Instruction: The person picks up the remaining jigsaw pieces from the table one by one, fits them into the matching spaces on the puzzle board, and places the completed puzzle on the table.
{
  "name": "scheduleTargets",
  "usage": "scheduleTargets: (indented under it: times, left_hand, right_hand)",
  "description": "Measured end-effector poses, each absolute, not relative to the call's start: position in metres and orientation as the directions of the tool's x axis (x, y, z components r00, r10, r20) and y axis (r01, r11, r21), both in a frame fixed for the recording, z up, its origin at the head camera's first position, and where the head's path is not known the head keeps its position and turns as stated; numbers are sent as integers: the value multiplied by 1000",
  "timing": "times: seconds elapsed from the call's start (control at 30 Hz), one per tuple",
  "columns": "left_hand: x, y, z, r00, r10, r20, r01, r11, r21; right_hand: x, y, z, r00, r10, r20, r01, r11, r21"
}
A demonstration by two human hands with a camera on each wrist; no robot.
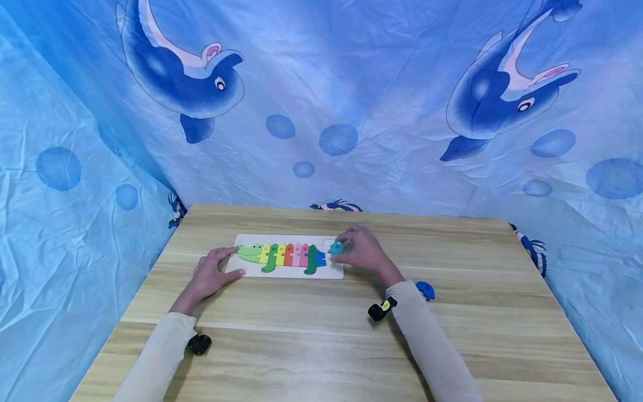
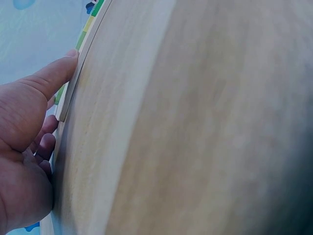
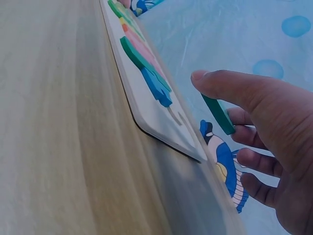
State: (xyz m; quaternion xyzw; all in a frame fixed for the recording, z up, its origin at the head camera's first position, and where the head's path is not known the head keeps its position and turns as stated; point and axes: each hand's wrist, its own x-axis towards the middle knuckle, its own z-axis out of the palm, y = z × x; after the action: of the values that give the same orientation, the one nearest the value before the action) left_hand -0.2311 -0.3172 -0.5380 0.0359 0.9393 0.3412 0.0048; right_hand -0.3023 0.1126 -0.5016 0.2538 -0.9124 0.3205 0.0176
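Note:
A white puzzle board [image 1: 288, 272] lies on the table, holding a crocodile of coloured pieces: a light green head [image 1: 248, 254] at left, striped body pieces, and a blue piece [image 1: 320, 258] toward the right. My left hand [image 1: 208, 276] rests at the board's left end, thumb on the front corner and fingertips near the crocodile's head. Between thumb and fingers, my right hand [image 1: 364, 251] pinches a teal puzzle piece [image 1: 336, 248] above the board's right end, beside an outlined recess. In the right wrist view, that teal piece [image 3: 218, 115] is tilted and apart from the board.
A loose blue puzzle piece [image 1: 426, 290] lies on the wooden table [image 1: 301, 346], right of my right forearm. Black wrist cameras [image 1: 200, 344] sit on both sleeves. A blue dolphin-print curtain [image 1: 392, 100] surrounds the table's back and sides.

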Motion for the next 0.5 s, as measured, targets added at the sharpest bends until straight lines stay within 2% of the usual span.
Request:
scheduleTargets:
  times: [0.5]
  left_hand:
    - [-232,-318,-539,-997,70,14,63,764,642]
  right_hand:
    - [-303,102,-512,-871,-464,164,-464,664,-587]
